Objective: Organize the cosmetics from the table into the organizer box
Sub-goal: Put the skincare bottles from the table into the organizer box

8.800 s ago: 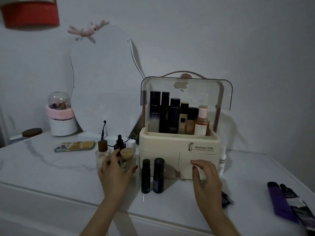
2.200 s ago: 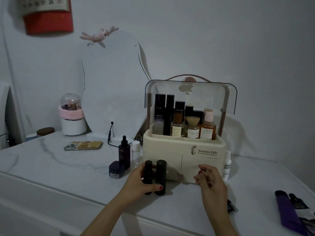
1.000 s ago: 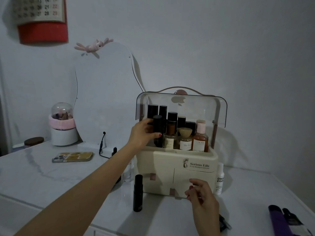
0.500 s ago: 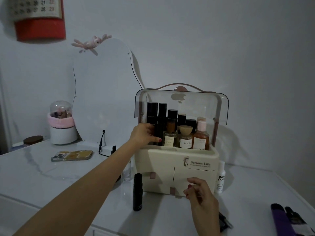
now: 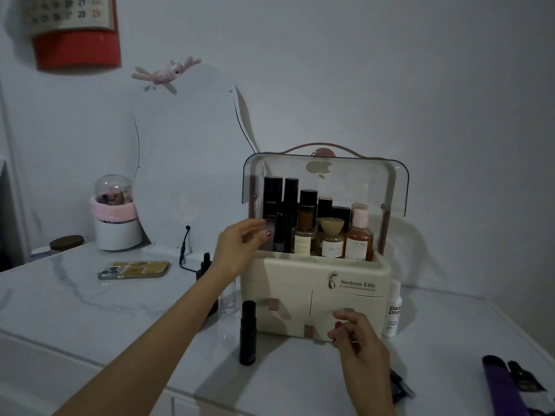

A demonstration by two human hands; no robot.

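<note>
The cream organizer box (image 5: 354, 298) stands on the white marble table (image 5: 75, 307) with its clear lid (image 5: 360, 181) raised. Several dark and amber bottles fill its top tray, among them a small black bottle (image 5: 282, 232) at the front left. My left hand (image 5: 240, 250) hovers just left of that bottle, fingers apart and holding nothing. My right hand (image 5: 357, 334) rests with loosely curled fingers against the box's lower front. One black tube (image 5: 248, 333) stands on the table before the box. A dark dropper bottle (image 5: 205, 265) and a clear bottle (image 5: 228, 298) stand behind my left arm.
A white bottle (image 5: 393, 310) stands at the box's right side. A phone (image 5: 133, 269) lies at the left, near a pink-banded brush holder (image 5: 115, 217) and a mirror (image 5: 186, 157). Purple packets (image 5: 504, 385) and a dark item (image 5: 401, 385) lie at the front right.
My left hand has let go of the small black bottle in the box's top tray and drawn back to the left. My right hand stays at the box's front.
</note>
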